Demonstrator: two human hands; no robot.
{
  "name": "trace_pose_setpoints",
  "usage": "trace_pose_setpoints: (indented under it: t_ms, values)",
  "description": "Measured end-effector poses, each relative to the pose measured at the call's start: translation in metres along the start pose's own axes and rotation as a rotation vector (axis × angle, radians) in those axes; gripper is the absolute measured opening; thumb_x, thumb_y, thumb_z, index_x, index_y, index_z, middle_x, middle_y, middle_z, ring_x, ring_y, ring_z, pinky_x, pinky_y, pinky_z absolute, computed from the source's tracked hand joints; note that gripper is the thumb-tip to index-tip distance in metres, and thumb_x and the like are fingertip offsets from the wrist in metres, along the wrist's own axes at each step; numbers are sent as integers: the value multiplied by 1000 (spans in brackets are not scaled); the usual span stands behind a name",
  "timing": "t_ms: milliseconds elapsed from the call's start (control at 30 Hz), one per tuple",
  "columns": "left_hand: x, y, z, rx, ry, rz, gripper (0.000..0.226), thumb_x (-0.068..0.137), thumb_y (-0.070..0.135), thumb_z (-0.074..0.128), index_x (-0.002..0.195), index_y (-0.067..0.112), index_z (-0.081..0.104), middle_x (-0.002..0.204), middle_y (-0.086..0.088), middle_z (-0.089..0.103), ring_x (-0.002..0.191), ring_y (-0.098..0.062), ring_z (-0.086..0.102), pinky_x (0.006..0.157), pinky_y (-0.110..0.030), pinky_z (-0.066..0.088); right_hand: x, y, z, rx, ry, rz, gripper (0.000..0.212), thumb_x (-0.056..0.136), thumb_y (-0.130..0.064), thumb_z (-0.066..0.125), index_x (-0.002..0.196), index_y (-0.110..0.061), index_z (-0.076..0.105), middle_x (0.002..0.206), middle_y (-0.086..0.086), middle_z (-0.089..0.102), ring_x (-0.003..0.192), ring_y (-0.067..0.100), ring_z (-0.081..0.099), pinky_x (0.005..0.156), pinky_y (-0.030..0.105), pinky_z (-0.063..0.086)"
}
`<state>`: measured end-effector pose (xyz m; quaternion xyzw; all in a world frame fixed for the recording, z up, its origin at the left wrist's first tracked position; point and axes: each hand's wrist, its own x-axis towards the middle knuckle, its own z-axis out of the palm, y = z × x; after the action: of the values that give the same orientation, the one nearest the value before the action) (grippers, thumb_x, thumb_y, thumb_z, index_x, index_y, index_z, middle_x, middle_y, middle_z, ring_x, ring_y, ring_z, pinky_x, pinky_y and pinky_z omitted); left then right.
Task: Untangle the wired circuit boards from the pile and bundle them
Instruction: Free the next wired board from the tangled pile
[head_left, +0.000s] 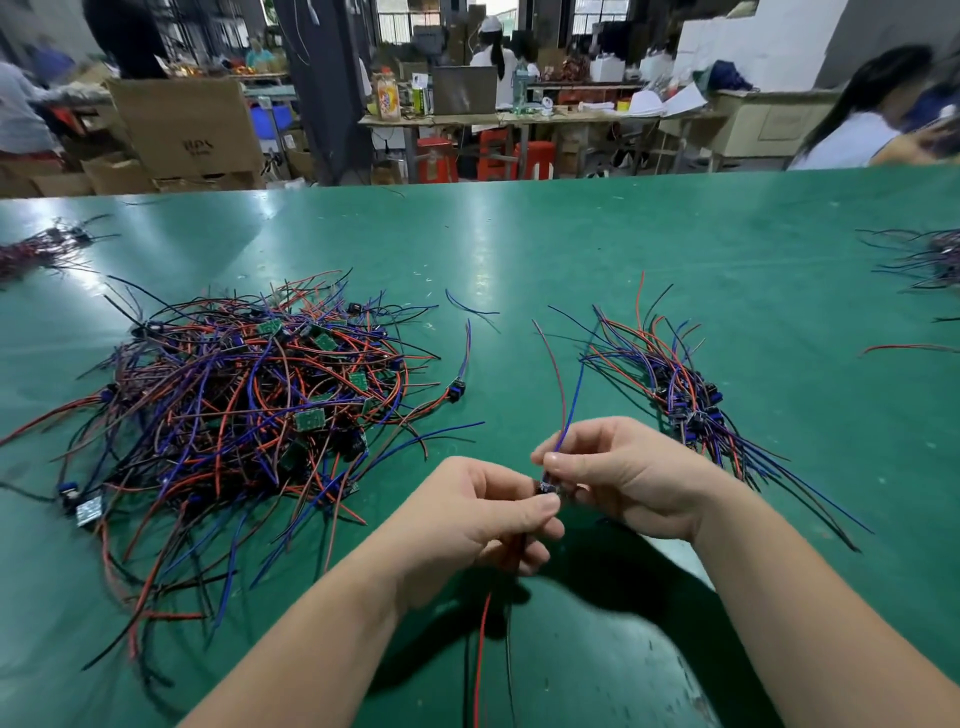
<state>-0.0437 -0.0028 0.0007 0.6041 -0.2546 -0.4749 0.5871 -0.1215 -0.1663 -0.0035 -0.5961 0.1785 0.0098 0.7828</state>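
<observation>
A big tangled pile (249, 405) of red, blue and black wires with small green circuit boards lies on the left of the green table (571, 249). A neater bundle (680, 384) of wired boards lies to the right. Between them, my left hand (478, 514) and my right hand (623, 473) pinch one small wired board (548, 488) together. Its blue and red wires rise from my right fingers, and a red and a black wire hang down below my left hand.
One separate wired board (457, 387) lies beside the pile. More wire heaps sit at the far left edge (41, 249) and far right edge (930, 260). Behind the table are cardboard boxes, workbenches and other people working.
</observation>
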Motion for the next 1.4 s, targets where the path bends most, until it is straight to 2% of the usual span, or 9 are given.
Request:
trace_pose_setpoints:
  t_ms: [100, 367, 600, 700, 833, 1000, 1100, 1267, 1400]
  values:
    - [-1, 0, 0, 14, -14, -17, 10, 83, 8, 67, 84, -1, 69, 68, -8, 68, 52, -12, 60, 51, -20, 51, 2, -2, 1, -47, 135, -53, 4, 61, -14, 72, 63, -10, 70, 57, 0, 62, 43, 5, 51, 42, 13, 39]
    - [-3, 1, 2, 110, -149, -81, 25, 82, 5, 70, 95, -15, 64, 71, -10, 67, 59, -15, 65, 56, -24, 54, 8, -13, -21, 304, 552, -193, 10, 76, -2, 70, 77, -7, 62, 55, 0, 65, 47, 8, 62, 41, 13, 45]
    - [-4, 3, 1, 73, -198, -139, 29, 82, 3, 63, 111, 8, 66, 67, -5, 63, 58, -17, 66, 56, -25, 54, 11, -11, -23, 259, 659, -272, 21, 79, -8, 73, 72, -15, 54, 46, -1, 60, 39, 10, 59, 34, 11, 35]
    - [-5, 4, -1, 22, -243, -140, 26, 74, 11, 59, 95, 17, 72, 65, -6, 62, 58, -19, 66, 53, -25, 54, 12, -11, -22, 265, 696, -253, 25, 91, -18, 60, 69, -14, 50, 40, -1, 52, 34, 11, 54, 33, 11, 32]
    - [-5, 9, -9, -83, -152, 68, 13, 70, 17, 74, 76, 27, 71, 82, -11, 73, 63, -19, 69, 53, -25, 53, 11, -11, -22, 295, 567, -99, 39, 101, -37, 37, 80, -10, 56, 46, 3, 61, 40, 10, 59, 34, 13, 39]
    - [3, 9, -11, -238, 194, 452, 27, 52, 11, 87, 61, 27, 67, 80, -7, 75, 54, -11, 65, 45, -17, 47, 4, -1, -5, 4, 178, 17, 13, 83, -6, 63, 95, -2, 67, 65, 8, 68, 49, 10, 61, 45, 15, 46]
    - [8, 0, -9, -46, 387, 618, 29, 53, 18, 89, 66, 19, 63, 76, -8, 74, 62, -15, 66, 55, -21, 52, 4, 5, 12, 145, -42, -54, 15, 71, -10, 65, 80, -9, 76, 71, 5, 69, 56, 8, 61, 53, 15, 49]
    - [13, -15, 2, 229, 472, 659, 33, 56, 26, 87, 76, 24, 60, 87, 5, 73, 77, -15, 71, 71, -25, 55, 12, 9, 23, 254, 56, -210, 13, 70, -14, 64, 73, -9, 76, 74, 7, 72, 60, 9, 64, 51, 15, 49]
    - [13, -12, -2, 334, 302, 631, 31, 71, -2, 62, 87, 23, 71, 98, 5, 74, 92, -12, 71, 82, -20, 53, 11, 2, 10, 259, 189, -220, 10, 65, -12, 67, 66, -10, 76, 65, 5, 69, 49, 6, 58, 47, 12, 46]
